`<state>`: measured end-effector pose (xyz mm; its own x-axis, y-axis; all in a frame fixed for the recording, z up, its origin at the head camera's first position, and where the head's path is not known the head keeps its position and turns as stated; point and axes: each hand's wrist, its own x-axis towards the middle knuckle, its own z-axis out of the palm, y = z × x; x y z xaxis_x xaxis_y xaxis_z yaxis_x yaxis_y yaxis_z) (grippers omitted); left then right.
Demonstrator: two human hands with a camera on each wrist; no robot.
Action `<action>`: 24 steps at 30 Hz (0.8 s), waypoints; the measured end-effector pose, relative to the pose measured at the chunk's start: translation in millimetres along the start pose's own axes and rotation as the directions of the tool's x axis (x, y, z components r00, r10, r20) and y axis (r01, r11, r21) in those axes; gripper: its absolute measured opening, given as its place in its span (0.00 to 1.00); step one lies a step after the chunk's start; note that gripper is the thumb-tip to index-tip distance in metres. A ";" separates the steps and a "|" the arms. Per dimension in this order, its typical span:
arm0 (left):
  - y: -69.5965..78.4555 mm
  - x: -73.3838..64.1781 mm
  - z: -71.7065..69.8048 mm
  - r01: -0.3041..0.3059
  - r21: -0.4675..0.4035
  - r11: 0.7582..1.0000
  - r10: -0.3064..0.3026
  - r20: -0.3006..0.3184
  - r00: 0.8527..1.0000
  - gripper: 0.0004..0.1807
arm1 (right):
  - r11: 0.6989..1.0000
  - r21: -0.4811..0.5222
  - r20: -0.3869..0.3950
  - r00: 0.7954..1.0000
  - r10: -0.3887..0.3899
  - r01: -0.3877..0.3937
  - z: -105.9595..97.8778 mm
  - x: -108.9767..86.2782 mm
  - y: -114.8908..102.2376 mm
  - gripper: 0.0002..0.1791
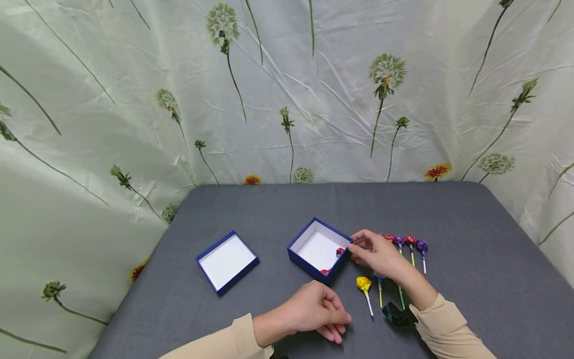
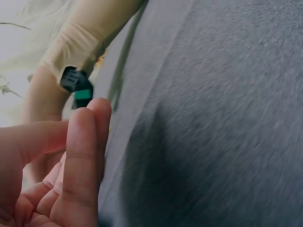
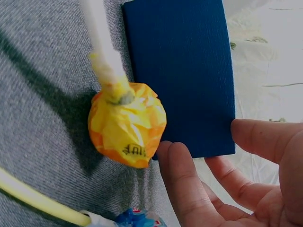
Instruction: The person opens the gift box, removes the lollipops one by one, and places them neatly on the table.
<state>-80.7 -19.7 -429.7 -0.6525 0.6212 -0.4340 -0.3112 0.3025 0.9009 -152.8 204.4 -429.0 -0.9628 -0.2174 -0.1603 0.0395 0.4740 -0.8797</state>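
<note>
A blue open box with a white inside stands in the middle of the table, with red-wrapped candies against its near right wall. At the box's right corner my right hand holds on, the thumb by the rim and the fingers round the corner. The right wrist view shows the box's blue side wall between thumb and fingers. Just below the box hovers my left hand, fingers loosely bent and holding nothing. A yellow-wrapped lollipop lies under the right wrist, near the box.
Left of the box lies a blue-edged lid, white inside up. Purple lollipops and red ones lie in a row right of my right hand. A blue-wrapped lollipop lies beside the yellow one. Flowered cloth hangs behind the grey table.
</note>
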 end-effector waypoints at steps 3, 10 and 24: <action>6.2 -4.5 -4.1 -0.025 0.015 1.000 0.025 -0.009 1.000 0.06 | 1.000 -0.004 0.000 1.000 0.005 -0.005 -0.3 -0.3 0.6 0.20; 20.8 -11.0 -13.4 -0.069 0.066 0.995 0.071 -0.036 0.997 0.05 | 1.000 -0.003 0.000 1.000 0.001 -0.001 -0.8 0.0 0.4 0.20; 54.2 -8.8 -45.6 -0.137 0.190 0.972 0.159 -0.109 0.981 0.04 | 1.000 0.017 0.001 1.000 -0.004 0.004 -1.2 -1.8 -1.0 0.22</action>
<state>-123.4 -41.8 -376.8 -0.7650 0.5790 -0.2820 -0.0823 0.3464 0.9345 -151.5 205.3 -427.3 -0.9628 -0.2196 -0.1574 0.0404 0.4590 -0.8875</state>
